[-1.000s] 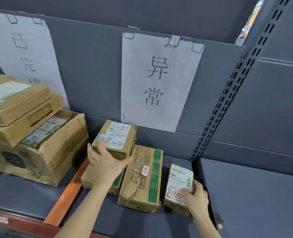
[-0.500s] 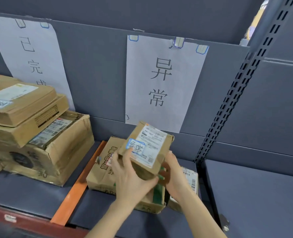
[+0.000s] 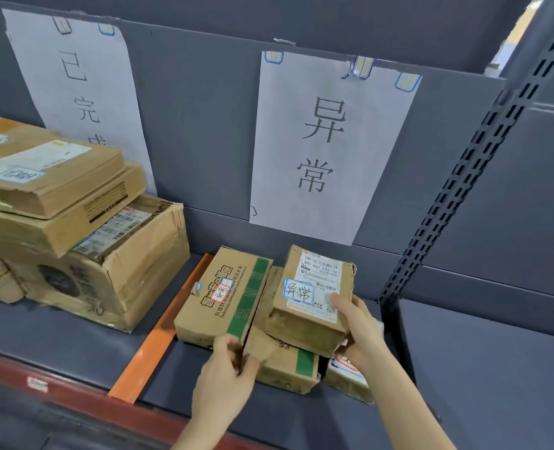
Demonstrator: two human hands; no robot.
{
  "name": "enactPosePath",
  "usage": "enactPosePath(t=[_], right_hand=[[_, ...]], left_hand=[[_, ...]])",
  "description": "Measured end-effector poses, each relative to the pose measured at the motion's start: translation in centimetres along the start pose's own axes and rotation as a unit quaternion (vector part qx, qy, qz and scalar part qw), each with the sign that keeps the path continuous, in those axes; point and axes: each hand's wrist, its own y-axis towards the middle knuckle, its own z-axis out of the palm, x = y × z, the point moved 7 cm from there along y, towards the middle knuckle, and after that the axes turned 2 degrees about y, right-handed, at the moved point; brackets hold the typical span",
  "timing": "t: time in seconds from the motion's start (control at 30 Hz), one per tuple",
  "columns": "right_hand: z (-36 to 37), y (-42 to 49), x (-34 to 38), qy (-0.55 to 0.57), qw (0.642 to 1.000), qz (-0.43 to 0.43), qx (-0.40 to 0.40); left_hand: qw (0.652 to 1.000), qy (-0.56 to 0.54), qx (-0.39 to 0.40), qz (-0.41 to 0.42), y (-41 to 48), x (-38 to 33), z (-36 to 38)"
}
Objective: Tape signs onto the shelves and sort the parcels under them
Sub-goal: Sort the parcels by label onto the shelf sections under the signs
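— Signs?
— Two white paper signs (image 3: pixel 327 141): taped.
— Parcels?
— Small brown cardboard box (image 3: pixel 311 300), lower centre: right hand (image 3: pixel 361 329) fingers curled round it. Left hand (image 3: pixel 227 368) pinches green-striped carton (image 3: pixel 223 297). Sorting likely near done.

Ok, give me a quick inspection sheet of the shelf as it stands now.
Surface: grey shelf, orange divider across it.
Job's things: 异常 sign and left sign taped to the back panel; under the 异常 sign, red-stickered box, blue-stickered box lying on a lower box, part-hidden box at right; stacked parcels under the left sign.
Clutter: pale scrap by the divider.
Grippers: left hand appears to grip the red-stickered box's near corner; right hand holds the blue-stickered box.
Cables: nothing seen.
Surroundings: slotted upright, next bay.
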Motion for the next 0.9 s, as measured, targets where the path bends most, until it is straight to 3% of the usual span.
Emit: enactPosePath(t=[0.07, 0.2, 0.43, 0.67, 0.77, 0.9], right_hand=[[0.1, -0.2, 0.1, -0.002, 1.0, -0.001, 0.008], [0.6, -0.5, -0.1, 0.024, 0.999, 0.015, 0.025], [0.4, -0.8, 0.1, 0.039, 0.999, 0.012, 0.021], [-0.4, -2.0, 3.1, 0.057, 0.997, -0.037, 0.03], [0.3, -2.6, 4.3, 0.075, 0.995, -0.049, 0.053], [2.3, -3.0, 4.3, 0.104, 0.99, -0.036, 0.092]], left_hand=[[1.0, -0.009, 0.007, -0.024, -0.1, -0.1, 0.4], [0.984, -0.131, 0.02, -0.117, -0.6, 0.0, 1.4], [0.919, -0.319, 0.093, -0.214, -1.5, -0.3, 4.4], [0.913, -0.364, 0.101, -0.156, -2.3, -2.7, 4.0], [0.891, -0.425, 0.095, -0.13, -2.0, -3.8, 2.9], [0.889, -0.447, 0.036, -0.091, -0.2, -3.8, -0.6]])
